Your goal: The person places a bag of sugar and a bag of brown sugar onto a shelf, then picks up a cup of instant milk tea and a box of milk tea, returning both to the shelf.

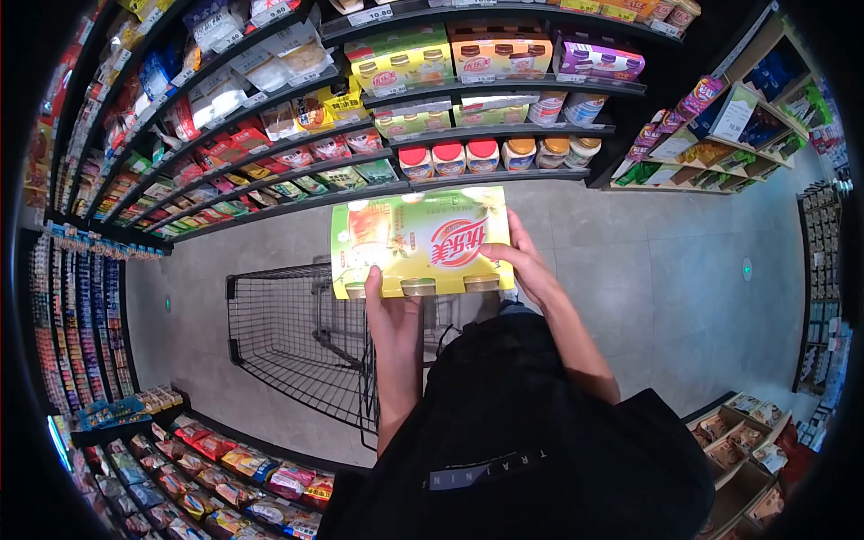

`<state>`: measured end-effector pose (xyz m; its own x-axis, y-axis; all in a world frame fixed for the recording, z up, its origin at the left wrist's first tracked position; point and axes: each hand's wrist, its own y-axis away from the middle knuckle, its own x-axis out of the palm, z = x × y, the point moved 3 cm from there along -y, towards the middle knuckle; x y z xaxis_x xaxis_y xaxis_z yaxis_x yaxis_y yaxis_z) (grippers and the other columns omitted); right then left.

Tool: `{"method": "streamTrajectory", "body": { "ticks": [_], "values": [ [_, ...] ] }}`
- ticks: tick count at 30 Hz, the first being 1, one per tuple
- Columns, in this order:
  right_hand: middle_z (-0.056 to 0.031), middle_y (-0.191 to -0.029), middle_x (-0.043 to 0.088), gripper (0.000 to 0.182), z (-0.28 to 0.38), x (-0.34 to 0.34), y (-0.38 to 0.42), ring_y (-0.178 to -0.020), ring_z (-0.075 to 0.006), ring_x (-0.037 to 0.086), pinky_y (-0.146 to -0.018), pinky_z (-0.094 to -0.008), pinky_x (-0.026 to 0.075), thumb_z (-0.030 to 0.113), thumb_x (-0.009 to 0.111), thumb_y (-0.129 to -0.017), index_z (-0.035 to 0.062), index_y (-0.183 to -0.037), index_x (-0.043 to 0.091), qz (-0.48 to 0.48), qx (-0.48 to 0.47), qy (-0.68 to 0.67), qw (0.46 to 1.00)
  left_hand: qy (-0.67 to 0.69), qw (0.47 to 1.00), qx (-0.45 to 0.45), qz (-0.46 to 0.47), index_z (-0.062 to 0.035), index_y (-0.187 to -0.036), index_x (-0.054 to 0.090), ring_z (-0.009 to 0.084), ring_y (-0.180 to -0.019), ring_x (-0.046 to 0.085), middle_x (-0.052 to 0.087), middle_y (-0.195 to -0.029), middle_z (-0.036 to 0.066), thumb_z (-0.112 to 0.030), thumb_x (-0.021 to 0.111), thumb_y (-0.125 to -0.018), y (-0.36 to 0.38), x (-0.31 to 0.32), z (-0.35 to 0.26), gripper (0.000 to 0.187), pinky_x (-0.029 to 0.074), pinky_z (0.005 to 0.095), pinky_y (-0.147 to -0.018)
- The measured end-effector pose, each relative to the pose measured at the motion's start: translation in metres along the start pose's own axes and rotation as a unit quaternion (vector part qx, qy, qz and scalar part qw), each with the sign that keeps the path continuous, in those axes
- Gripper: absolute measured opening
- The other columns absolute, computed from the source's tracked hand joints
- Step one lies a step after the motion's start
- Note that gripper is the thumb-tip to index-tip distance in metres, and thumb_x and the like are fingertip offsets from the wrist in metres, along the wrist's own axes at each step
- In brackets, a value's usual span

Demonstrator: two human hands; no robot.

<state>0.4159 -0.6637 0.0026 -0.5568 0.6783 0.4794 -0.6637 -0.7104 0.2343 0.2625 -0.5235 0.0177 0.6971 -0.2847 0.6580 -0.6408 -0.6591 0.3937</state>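
A green and yellow multipack of cups point(418, 238) is held up in front of my body, its printed face towards me and cup ends showing along the near edge. My left hand point(392, 310) grips its near left edge, thumb on the printed face. On the right side, my right hand point(526, 261) holds the end of the pack, thumb lying over the face. The fingers behind the pack are hidden. Below and to the left of the pack stands a black wire shopping cart point(297, 337), partly covered by my left forearm.
Shelves point(495, 88) of similar multipacks and jars are ahead, with bagged goods point(216, 94) to the left. A wooden rack point(684, 171) stands at the upper right. More snack shelves point(225, 468) and wooden bins point(733, 441) lie along the bottom.
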Motion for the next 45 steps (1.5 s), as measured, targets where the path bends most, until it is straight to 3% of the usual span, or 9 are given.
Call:
{"method": "streamTrajectory", "body": {
  "ticks": [6,12,36,45],
  "values": [
    [-0.0115,-0.128,0.054,0.091,0.0,0.007,0.002,-0.114,-0.0158,0.053,-0.098,-0.0296,0.039,0.01,0.071,-0.08,0.0022,-0.151,0.014,0.014,0.019,0.033,0.999,-0.037,0.998,0.043,0.009,-0.0085,-0.137,0.04,0.0222,-0.119,0.054,0.053,-0.132,0.008,-0.039,0.06,-0.091,0.016,0.008,-0.007,0.059,0.046,0.0401,-0.098],
    [-0.0102,-0.129,0.053,0.092,-0.001,0.016,0.002,-0.113,-0.0155,0.053,-0.097,-0.029,0.04,0.008,0.069,-0.078,0.0019,-0.151,0.013,0.029,0.036,0.033,0.998,0.0,0.998,0.035,-0.046,-0.0081,-0.138,0.039,0.0223,-0.119,0.054,0.053,-0.132,0.009,-0.039,0.059,-0.092,0.021,-0.002,-0.01,0.058,0.045,0.0403,-0.099],
    [-0.0132,-0.136,0.048,0.095,0.002,0.017,0.014,-0.124,-0.0203,0.048,-0.106,-0.0325,0.035,0.006,0.072,-0.077,0.0024,-0.151,0.012,0.03,0.005,0.008,1.0,0.045,0.999,0.024,-0.008,-0.006,-0.138,0.039,0.0243,-0.117,0.056,0.055,-0.131,0.01,-0.036,0.055,-0.095,0.017,-0.014,-0.005,0.055,0.049,0.0423,-0.095],
    [-0.0139,-0.137,0.048,0.096,0.003,0.018,0.016,-0.123,-0.0206,0.048,-0.104,-0.0319,0.036,0.006,0.073,-0.077,0.0024,-0.151,0.012,0.01,0.0,0.0,1.0,0.029,0.999,0.028,0.005,-0.0059,-0.138,0.038,0.0244,-0.118,0.056,0.053,-0.132,0.011,-0.036,0.054,-0.095,0.017,-0.006,-0.009,0.055,0.049,0.0423,-0.096]
  ]
}}
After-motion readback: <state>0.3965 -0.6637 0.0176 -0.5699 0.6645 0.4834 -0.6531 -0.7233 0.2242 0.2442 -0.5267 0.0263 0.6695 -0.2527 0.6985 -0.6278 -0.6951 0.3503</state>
